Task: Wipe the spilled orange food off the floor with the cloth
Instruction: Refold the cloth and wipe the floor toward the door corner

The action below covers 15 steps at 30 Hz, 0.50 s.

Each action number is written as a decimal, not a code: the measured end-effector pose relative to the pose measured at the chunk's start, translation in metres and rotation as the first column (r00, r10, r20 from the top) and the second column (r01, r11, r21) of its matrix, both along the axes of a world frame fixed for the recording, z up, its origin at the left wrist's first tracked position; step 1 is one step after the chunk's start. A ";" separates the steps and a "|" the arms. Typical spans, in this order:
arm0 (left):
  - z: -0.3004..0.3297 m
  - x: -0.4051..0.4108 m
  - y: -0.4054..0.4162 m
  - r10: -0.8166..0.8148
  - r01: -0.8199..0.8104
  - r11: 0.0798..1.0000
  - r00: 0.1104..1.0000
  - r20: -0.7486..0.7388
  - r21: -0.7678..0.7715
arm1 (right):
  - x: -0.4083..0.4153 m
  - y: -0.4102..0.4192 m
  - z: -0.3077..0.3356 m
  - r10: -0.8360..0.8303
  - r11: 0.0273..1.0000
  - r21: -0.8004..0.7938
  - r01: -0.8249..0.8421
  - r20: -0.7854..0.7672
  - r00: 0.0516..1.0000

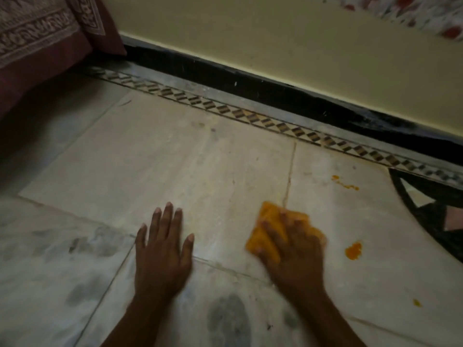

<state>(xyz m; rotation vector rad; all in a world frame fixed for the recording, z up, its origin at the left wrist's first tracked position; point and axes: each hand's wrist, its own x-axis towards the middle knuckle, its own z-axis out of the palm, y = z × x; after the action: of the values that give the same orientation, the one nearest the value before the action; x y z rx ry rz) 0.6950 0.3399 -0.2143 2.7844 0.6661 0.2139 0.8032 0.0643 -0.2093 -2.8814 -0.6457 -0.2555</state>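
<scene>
The wiping step is in hand: the right hand presses flat on a crumpled orange cloth, fingers spread over it and bearing down rather than pinching it, and the blur there suggests a stroke under way. The left hand lies palm-down and empty on the marble floor, fingers splayed, apparently as a brace. Orange food remains to the right of the cloth: a thick, glossy blob near it, a thin smear with small specks farther toward the wall, and a tiny drop nearer the person. The next move probably calls for sliding the cloth rightward onto the blob, gathering rather than spreading it. The floor is smooth, pale veined stone with thin joints and a dark patterned inlay border; the cloth looks soft and absorbent.
</scene>
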 end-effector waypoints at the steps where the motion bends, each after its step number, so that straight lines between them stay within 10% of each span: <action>1: -0.003 -0.001 0.000 0.002 -0.002 1.000 1.000 -0.002 -0.005 | 0.016 0.001 0.001 -0.164 0.986 -0.023 0.163 -0.012 0.986; 4: -0.007 -0.003 0.000 0.007 -0.007 1.000 1.000 -0.002 0.008 | 0.085 0.056 0.004 -0.536 0.837 -0.008 0.547 -0.209 0.818; 11: -0.003 -0.001 0.000 0.010 -0.010 1.000 1.000 -0.006 0.005 | 0.010 0.072 -0.003 0.103 0.995 0.009 -0.103 -0.096 0.990; 15: 0.000 0.001 0.001 -0.005 0.005 1.000 1.000 -0.016 -0.019 | 0.036 0.000 0.004 -0.206 0.979 -0.007 0.206 -0.066 0.976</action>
<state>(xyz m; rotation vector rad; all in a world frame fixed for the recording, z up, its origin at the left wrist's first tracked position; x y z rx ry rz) 0.6964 0.3411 -0.2142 2.7723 0.6612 0.1835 0.8388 0.0647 -0.2054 -2.9437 -0.3349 -0.1856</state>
